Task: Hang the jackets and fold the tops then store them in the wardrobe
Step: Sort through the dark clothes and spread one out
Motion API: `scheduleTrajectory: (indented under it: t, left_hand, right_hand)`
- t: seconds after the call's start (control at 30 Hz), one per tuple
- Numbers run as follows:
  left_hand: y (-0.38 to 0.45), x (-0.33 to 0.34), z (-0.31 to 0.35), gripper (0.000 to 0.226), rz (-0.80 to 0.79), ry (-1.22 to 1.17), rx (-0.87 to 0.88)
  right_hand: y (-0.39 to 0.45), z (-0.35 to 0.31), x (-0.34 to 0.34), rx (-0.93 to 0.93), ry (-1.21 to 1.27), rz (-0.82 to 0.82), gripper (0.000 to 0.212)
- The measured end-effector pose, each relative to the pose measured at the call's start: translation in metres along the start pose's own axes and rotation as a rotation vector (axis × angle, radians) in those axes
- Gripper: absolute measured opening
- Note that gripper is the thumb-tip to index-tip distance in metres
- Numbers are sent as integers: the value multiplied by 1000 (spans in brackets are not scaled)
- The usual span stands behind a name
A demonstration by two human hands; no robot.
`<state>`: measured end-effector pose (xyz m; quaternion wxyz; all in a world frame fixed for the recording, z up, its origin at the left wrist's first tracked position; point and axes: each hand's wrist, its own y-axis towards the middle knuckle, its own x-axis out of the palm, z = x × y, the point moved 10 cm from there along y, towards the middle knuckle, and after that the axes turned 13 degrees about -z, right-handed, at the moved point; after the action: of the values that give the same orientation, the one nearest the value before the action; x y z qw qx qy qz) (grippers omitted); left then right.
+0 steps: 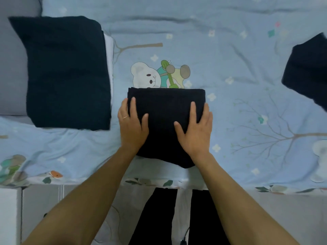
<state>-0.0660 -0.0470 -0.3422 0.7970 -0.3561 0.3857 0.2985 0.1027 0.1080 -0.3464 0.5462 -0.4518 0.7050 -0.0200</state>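
Note:
A folded black top [165,110] lies on the light blue bed cover [230,59] right in front of me. My left hand [132,124] rests flat on its left side, fingers straight, some reaching over the left edge. My right hand [195,129] lies flat on its right side with the fingers spread. A second folded dark top [65,71] sits on the bed to the left, on top of a white folded item [109,55]. Part of another dark garment [307,71] shows at the right edge.
The bed's near edge [159,183] runs across below the black top, with my dark-trousered legs [159,218] standing against it. A grey pillow [12,68] is at the far left. A white box-like object [8,216] stands at the lower left.

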Motion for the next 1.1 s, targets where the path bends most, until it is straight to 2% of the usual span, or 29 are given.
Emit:
scheduleTrajectory:
  t: [0.07,0.1,0.2,0.27,0.3,0.37,0.47,0.6,0.7,0.8,0.83,0.93,1.1]
  left_hand:
    - [-6,-4,-21,70,6,-374,-272]
    - [-9,-4,-31,70,-27,-517,-396]
    - [-11,12,-44,50,-304,-898,-658]
    - [-18,3,-37,36,-473,-935,-676]
    - [-24,-11,-31,31,-500,-918,-647]
    - [-30,-37,-22,26,-453,-937,-594]
    - [-60,-90,-11,21,-293,-1106,-557]
    - [-86,-150,-24,24,-93,-1294,-566]
    - [-96,-181,-50,28,39,-1445,-611]
    - [-107,-188,-63,25,98,-1601,-720]
    - [-108,-198,-80,24,136,-1645,-756]
    - [-103,-197,-96,27,148,-1758,-817]
    - [-70,-196,-128,25,135,-1877,-803]
  right_hand:
    - [-5,14,-3,99,300,-70,90]
    - [-5,20,-4,144,450,-117,87]
    - [-5,35,1,318,823,-328,62]
    - [-11,31,-10,326,873,-415,39]
    - [-18,23,-25,303,880,-432,30]
    - [-25,6,-47,259,890,-436,30]
    - [-41,-39,-90,158,772,-433,39]
    - [-34,-122,-135,-44,563,-423,27]
    - [-25,-198,-149,-164,361,-413,32]
    - [-11,-264,-140,-244,246,-421,38]
    - [-3,-304,-127,-282,204,-424,38]
    - [17,-361,-112,-296,87,-375,42]
    - [56,-439,-97,-394,-102,-318,36]
